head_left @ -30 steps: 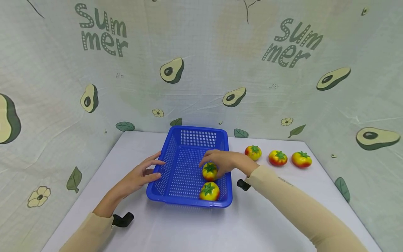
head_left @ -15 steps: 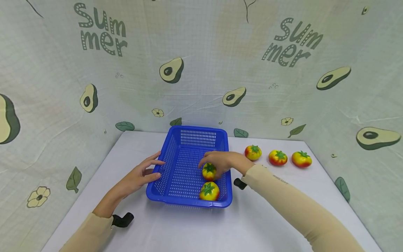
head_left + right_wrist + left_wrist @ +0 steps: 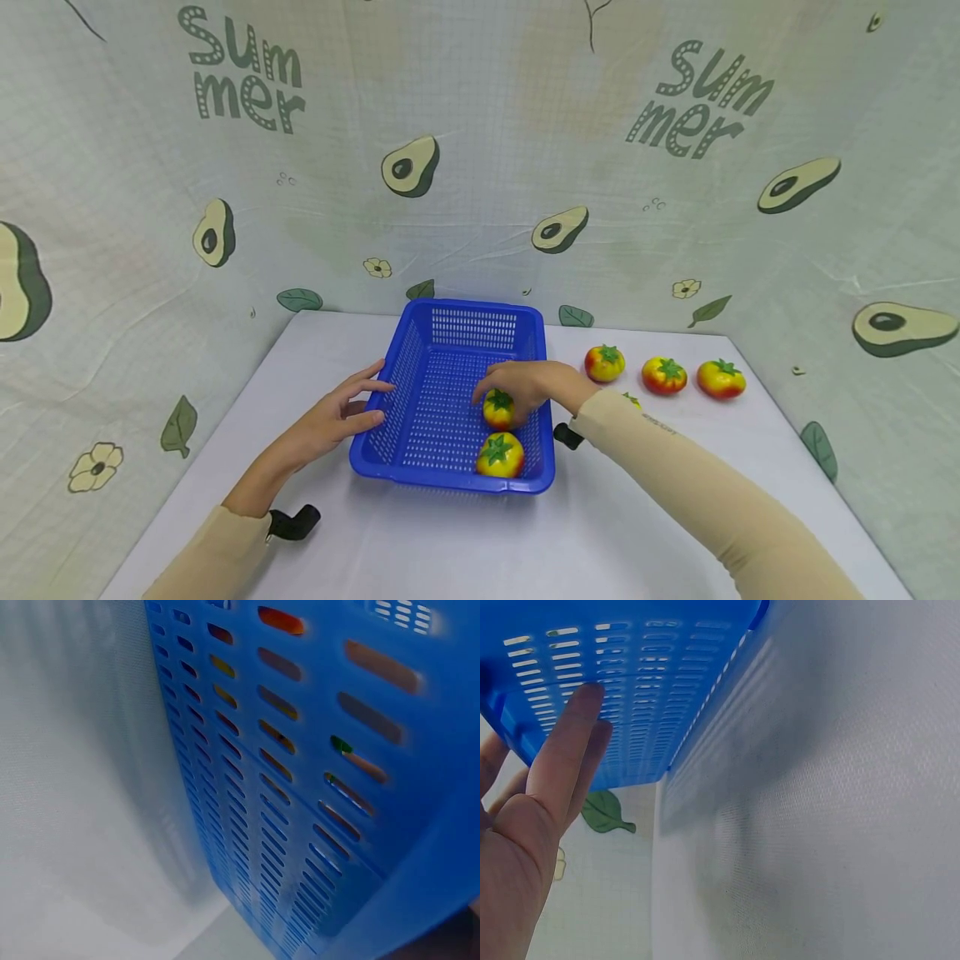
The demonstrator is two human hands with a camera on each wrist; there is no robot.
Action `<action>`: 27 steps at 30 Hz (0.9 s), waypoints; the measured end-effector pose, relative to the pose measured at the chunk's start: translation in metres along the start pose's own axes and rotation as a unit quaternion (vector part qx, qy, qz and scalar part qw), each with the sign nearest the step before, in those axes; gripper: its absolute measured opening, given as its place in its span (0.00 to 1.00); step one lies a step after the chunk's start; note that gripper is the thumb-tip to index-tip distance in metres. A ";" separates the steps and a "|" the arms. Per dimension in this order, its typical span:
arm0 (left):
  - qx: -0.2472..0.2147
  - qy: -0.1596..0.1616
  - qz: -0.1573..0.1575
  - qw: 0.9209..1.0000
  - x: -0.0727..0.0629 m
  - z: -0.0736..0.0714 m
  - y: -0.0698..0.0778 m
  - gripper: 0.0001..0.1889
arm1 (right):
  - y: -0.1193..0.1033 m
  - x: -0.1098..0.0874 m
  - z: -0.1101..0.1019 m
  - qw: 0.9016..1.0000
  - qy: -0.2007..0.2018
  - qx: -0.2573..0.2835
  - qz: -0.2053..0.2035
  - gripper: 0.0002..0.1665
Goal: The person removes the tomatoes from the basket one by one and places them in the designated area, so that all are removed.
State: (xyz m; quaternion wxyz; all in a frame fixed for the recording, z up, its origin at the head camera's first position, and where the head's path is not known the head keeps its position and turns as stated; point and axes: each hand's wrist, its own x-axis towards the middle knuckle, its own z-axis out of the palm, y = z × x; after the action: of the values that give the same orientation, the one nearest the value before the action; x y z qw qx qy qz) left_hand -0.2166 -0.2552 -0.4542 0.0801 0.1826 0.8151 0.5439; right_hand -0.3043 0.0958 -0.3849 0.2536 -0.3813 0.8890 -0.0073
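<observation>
A blue plastic basket [image 3: 450,482] with slotted walls stands on the table. My left hand [image 3: 333,421] rests against its left side with fingers fairly straight, fingertips at the rim; in the left wrist view the thumb [image 3: 562,754] lies along the outer wall. My right hand [image 3: 528,387] reaches over the right rim, its fingers curved round a yellow-red tomato [image 3: 498,408] with a green leafy top. Just in front of it, a second tomato [image 3: 500,457] sits in the basket's near right corner. The right wrist view shows mostly the slotted outer wall [image 3: 300,817], with bits of colour behind.
To the right of the basket, a row of three tomatoes stands on the white table [image 3: 420,550]: a near one [image 3: 604,363], a middle one [image 3: 663,376] and a far one [image 3: 721,379]. Another tomato [image 3: 632,401] peeks from behind the right sleeve. A printed cloth [image 3: 480,150] hangs behind.
My right forearm has shifted slightly down and left, so a bit of a tomato behind the sleeve now shows. The right hand stays at the same tomato; the left hand and basket have not moved.
</observation>
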 end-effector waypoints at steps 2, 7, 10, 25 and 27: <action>0.001 0.000 0.001 1.000 0.000 0.000 0.000 0.26 | 0.000 0.001 0.001 1.000 0.000 0.002 0.004 0.41; 0.006 0.002 0.004 1.000 0.000 0.000 -0.001 0.26 | -0.001 0.002 0.003 1.000 -0.002 0.007 0.008 0.40; 0.006 0.002 0.004 1.000 0.000 0.000 -0.001 0.26 | -0.001 0.003 0.003 1.000 -0.003 0.010 0.008 0.39; 0.010 0.003 0.001 1.000 0.000 0.000 -0.001 0.26 | 0.003 0.005 0.005 1.000 -0.007 0.012 0.010 0.36; 0.010 0.003 0.000 1.000 0.000 0.000 -0.001 0.26 | 0.003 0.006 0.006 1.000 -0.006 0.011 0.008 0.35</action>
State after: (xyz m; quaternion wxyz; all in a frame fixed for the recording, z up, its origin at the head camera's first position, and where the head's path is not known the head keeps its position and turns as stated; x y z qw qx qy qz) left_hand -0.2169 -0.2553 -0.4554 0.0756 0.1814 0.8210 0.5360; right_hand -0.3073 0.0954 -0.3931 0.2632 -0.3712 0.8904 -0.0130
